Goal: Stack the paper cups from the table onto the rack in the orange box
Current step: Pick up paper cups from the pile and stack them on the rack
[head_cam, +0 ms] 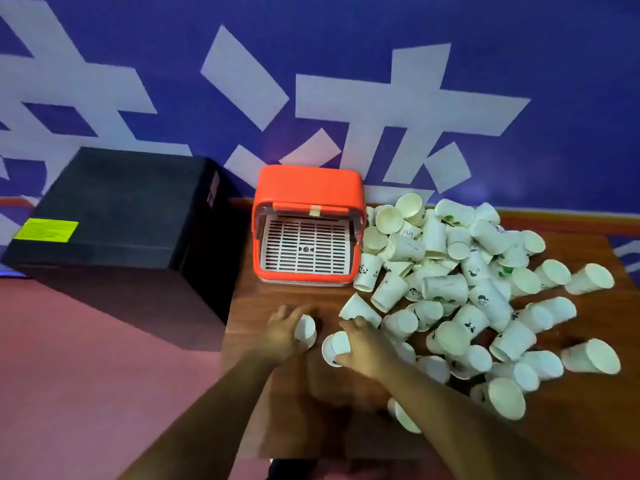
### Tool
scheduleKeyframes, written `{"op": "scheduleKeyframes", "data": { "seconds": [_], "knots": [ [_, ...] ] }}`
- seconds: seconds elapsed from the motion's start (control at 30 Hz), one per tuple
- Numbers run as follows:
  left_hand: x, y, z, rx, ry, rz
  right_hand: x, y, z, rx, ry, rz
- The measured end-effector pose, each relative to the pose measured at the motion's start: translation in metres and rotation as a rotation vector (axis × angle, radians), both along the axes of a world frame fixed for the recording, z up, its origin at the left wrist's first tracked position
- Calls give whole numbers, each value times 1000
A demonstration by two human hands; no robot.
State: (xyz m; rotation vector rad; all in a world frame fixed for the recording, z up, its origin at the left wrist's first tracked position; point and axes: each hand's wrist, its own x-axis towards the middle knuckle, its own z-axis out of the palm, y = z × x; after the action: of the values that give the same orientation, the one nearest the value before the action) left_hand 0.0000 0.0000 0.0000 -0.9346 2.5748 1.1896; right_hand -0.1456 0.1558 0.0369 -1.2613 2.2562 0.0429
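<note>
Holding one cup in each grip, you are at the very start of the job, as I judge it: the rack (306, 249) inside the orange box (308, 183) carries no cup, and the pile of cups (450, 282) sprawls over the middle and right of the table (263, 296), from its far edge down toward the near one.

Your left grip (282, 329) is curled round the first cup (305, 329), close to the table's left edge. Which end of that cup faces up is too blurred to tell. Your right grip (363, 344) is clamped from above on the second cup (333, 348), at the left fringe of the pile. That cup lies on its side, its long axis running roughly across the table, its open mouth turned toward the left edge and toward the first cup. The two cups sit just beside each other; whether they touch cannot be told.

What the coming move turns on is this: the orange box stands at the far left corner with its opening facing you, so the rack lies almost straight toward the far edge from your left grip, with bare wood between. The left grip is the nearer one and already in line. The right grip sits off to the right and would have to travel diagonally. The second cup would likely also need turning off its side before it could stand on the rack.
</note>
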Motion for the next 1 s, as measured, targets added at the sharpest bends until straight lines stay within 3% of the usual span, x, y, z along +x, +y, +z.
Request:
{"op": "scheduleKeyframes", "data": {
  "seconds": [0.23,0.33,0.47,0.57,0.63,0.7,0.77,1.0],
  "knots": [
    [-6,-18,-17,-58,-11,-144,3,-8,-15,37,-74,-91],
    [-6,-23,-22,17,17,-67,2,-9,-12,-3,-143,-125],
    [1,-28,-9,327,186,393,-13,-9,11,-249,-403,-356],
    [4,-30,13,513,320,751,-32,-11,28,-465,-708,-687],
    [2,-32,24,769,511,1000,-39,-18,37,-606,-941,-950],
    [-2,-30,37,1048,677,1109,-46,-28,38,-705,-1153,-1141],
    [-8,-26,47,1149,695,1015,-50,-40,40,-753,-1259,-1205],
    [-20,-9,59,1005,665,861,-44,-63,52,-704,-1244,-1081]
  ]
}}
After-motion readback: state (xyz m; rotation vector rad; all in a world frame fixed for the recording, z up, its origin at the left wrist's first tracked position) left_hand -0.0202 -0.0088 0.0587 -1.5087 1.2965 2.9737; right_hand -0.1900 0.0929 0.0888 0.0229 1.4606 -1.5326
